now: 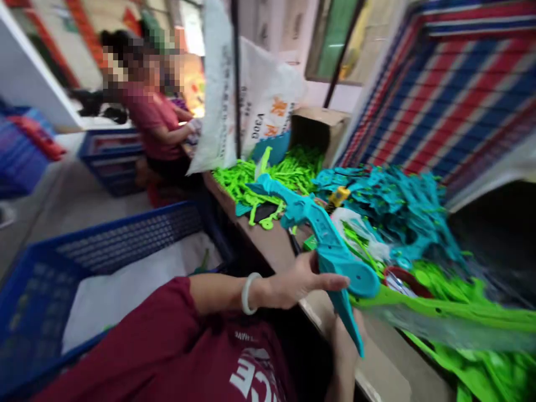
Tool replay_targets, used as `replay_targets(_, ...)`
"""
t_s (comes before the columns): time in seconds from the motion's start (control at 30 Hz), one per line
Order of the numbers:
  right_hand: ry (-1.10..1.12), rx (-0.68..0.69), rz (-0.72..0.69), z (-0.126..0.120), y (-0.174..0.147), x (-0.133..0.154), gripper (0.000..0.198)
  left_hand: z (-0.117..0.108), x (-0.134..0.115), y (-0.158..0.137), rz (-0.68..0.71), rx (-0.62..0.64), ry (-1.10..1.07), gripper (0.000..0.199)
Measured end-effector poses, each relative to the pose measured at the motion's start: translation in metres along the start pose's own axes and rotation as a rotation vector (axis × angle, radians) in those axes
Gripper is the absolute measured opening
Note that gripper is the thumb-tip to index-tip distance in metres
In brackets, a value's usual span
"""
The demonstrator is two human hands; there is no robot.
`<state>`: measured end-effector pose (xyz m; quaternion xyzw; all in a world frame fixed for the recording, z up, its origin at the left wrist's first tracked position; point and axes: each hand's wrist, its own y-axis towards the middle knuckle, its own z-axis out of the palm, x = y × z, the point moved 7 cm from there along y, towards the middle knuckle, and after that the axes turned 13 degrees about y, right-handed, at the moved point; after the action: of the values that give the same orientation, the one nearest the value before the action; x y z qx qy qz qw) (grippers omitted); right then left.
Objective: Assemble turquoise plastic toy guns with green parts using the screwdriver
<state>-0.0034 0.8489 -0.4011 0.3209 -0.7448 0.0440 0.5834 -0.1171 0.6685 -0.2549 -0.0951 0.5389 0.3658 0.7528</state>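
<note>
A long teal plastic toy part (330, 240), shaped rather like a toy gun body, is held slantwise over the edge of the work table. My left hand (295, 282), with a pale bangle on its wrist, is closed round its middle, the thumb lying across the front. My right hand (347, 332) is below, against the underside near the part's rounded end; its fingers are mostly hidden behind the plastic. From that rounded end a long lime-green plastic part (452, 310) runs off to the right. Whether the two are joined is unclear.
Heaps of teal parts (397, 206) and lime-green parts (234, 181) cover the table (268, 240). A blue crate (50, 262) stands at left, white sacks (268, 95) at the back. A striped panel (452, 84) leans right. Another person (154, 117) sits beyond.
</note>
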Motion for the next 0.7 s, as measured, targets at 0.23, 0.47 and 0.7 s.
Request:
replay_targets(0.23, -0.073, 0.137, 0.086, 0.024, 0.01, 0.0, 0.049, -0.229, -0.07, -0.13, 0.056, -0.714, 0.037, 0.052)
replay_targets(0.47, -0.108, 0.113, 0.187, 0.029, 0.012, -0.004, 0.048, -0.357, -0.041, -0.213, -0.036, -0.94, 0.049, 0.049)
replay_targets(0.7, -0.143, 0.062, 0.19, 0.03, 0.013, 0.002, 0.045, -0.449, 0.0, -0.236, -0.073, -1.232, 0.03, 0.024)
